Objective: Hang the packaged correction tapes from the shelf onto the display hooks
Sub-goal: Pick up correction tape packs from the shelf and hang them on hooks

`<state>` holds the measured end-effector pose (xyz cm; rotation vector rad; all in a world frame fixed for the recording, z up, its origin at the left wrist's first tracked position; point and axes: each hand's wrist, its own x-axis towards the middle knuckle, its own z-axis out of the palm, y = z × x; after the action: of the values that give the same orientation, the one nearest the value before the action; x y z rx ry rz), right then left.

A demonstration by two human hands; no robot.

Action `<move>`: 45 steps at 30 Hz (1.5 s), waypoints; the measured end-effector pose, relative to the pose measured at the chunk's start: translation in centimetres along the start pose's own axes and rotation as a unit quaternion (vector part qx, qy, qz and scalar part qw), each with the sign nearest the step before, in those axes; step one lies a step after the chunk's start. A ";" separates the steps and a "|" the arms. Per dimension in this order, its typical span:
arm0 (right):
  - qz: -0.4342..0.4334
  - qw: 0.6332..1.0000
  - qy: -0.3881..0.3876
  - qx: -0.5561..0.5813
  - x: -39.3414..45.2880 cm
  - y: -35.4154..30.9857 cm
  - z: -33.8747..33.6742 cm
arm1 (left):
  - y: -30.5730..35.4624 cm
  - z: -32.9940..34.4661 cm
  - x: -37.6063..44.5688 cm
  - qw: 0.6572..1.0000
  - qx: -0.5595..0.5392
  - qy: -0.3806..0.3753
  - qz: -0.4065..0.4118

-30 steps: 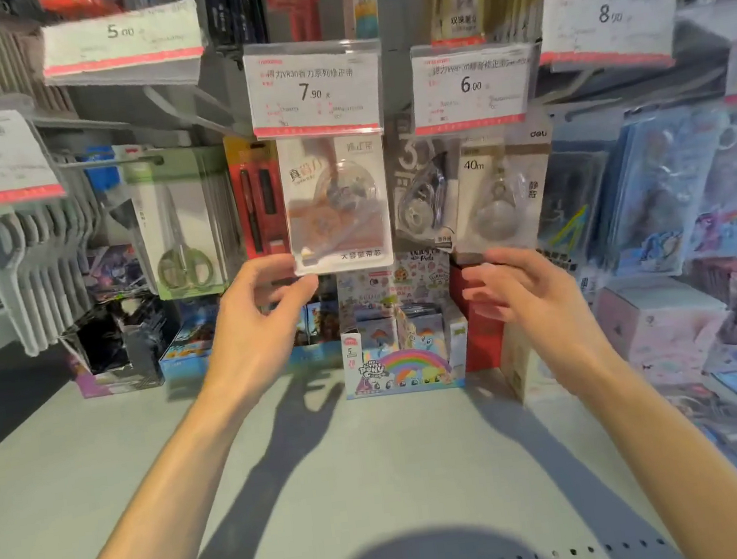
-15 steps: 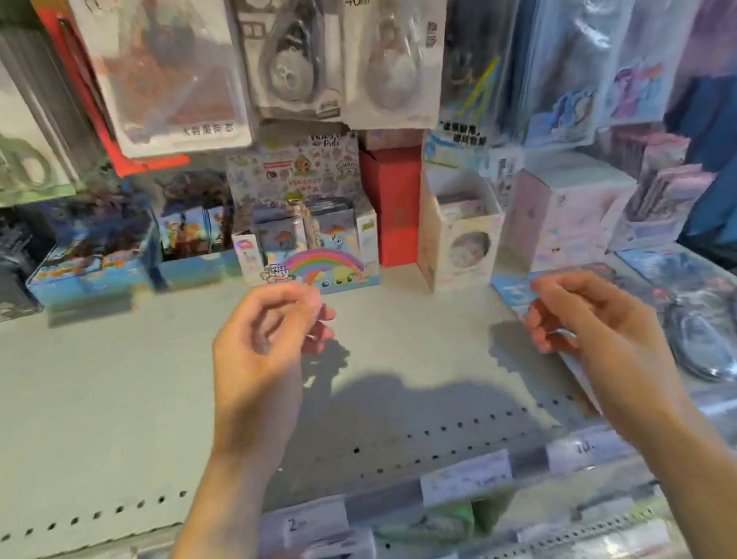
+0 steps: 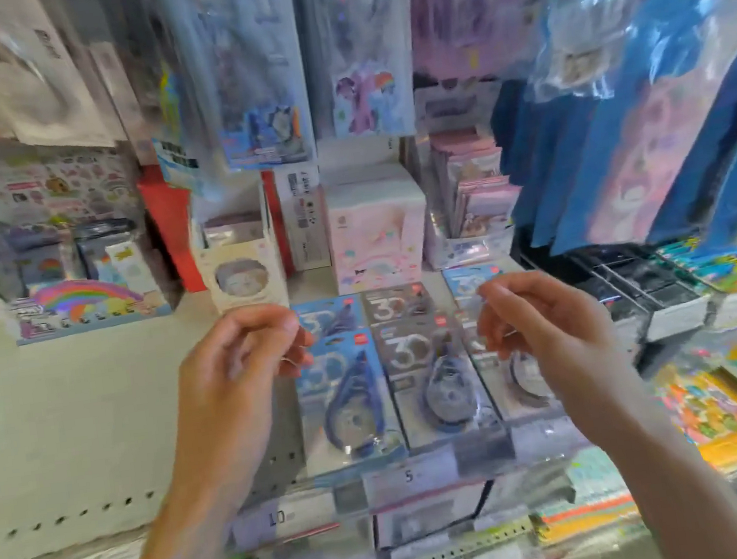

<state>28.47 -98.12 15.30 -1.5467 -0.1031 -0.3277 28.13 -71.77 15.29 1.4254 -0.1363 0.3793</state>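
Head view: packaged correction tapes (image 3: 419,366) lie flat in rows on the shelf (image 3: 71,408), near its front edge. Above them hover the left hand (image 3: 234,370) and right hand (image 3: 544,327), fingers loosely curled, holding nothing. The right hand hides the rightmost packs; motion blur smears the hanging goods.

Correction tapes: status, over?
Both hands empty: left hand, right hand hover, fingers loosely curled. Correction tape packs lie flat on shelf. Nothing blocking.
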 end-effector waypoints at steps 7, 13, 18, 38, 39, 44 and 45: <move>0.028 0.999 -0.014 -0.042 3.8 2.1 -9.3 | -1.2 7.5 0.5 0.996 0.068 -0.045 -0.028; 0.076 0.979 -0.050 -0.182 6.5 4.8 -12.7 | -4.2 12.5 4.2 0.961 0.207 -0.177 -0.039; 0.074 0.943 -0.109 -0.306 7.5 5.8 -11.4 | -7.5 14.8 7.7 0.836 0.474 -0.263 0.089; 0.098 0.992 -0.072 -0.020 10.5 3.3 -10.6 | -5.2 18.0 10.5 0.965 0.169 -0.196 -0.030; 0.089 0.994 -0.063 -0.013 10.9 3.1 -10.2 | -5.1 17.9 10.5 0.967 0.157 -0.194 -0.043; 0.083 0.996 0.008 0.034 12.7 2.8 -7.7 | -5.6 16.6 10.0 0.961 0.113 -0.230 -0.107; 0.084 0.996 0.011 0.028 12.9 2.9 -7.1 | -5.8 16.3 9.9 0.962 0.107 -0.223 -0.112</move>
<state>40.56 -107.04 15.80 -1.4859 0.0346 -0.2059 41.48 -86.55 15.42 1.7055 -0.3036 -0.1245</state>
